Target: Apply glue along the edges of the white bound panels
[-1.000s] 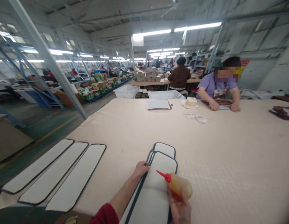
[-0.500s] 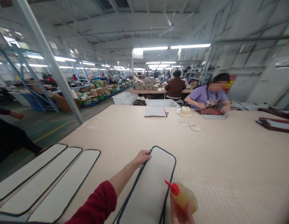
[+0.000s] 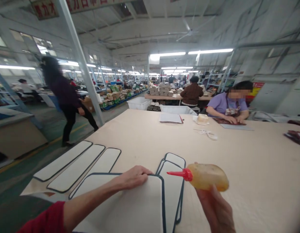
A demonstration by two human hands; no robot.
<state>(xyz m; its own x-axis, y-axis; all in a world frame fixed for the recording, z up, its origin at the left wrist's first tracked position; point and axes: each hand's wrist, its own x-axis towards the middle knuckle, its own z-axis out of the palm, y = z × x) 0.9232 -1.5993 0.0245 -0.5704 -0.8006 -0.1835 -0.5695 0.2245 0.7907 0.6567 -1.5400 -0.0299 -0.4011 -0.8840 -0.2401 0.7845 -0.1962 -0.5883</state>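
My left hand (image 3: 136, 177) grips the far edge of a white panel with dark edging (image 3: 130, 207), fingers curled over it. That panel is raised close to me. Behind and right of it, similar rounded, dark-edged panels (image 3: 175, 158) lie overlapping on the table. In my right hand (image 3: 216, 204) is a squeeze bottle of yellowish liquid (image 3: 209, 177), lying sideways with its red nozzle (image 3: 176, 174) pointing left over the overlapping panels. Three more such panels lie side by side at the left: an outer one (image 3: 64, 160), a middle one (image 3: 78, 168) and a partly covered one (image 3: 106, 158).
Across the pale table (image 3: 145, 139) are a sheet stack (image 3: 170, 118), a cream block (image 3: 202, 118) and a white strip loop (image 3: 210, 135). A co-worker in purple (image 3: 216, 105) handles dark material at the far right. Another person (image 3: 65, 90) walks past at the left, beside a post (image 3: 79, 55).
My left hand has lifted a panel from the pile and brought it left and nearer. The bottle has risen and turned level. My view has swung left; a passer-by is now in full view.
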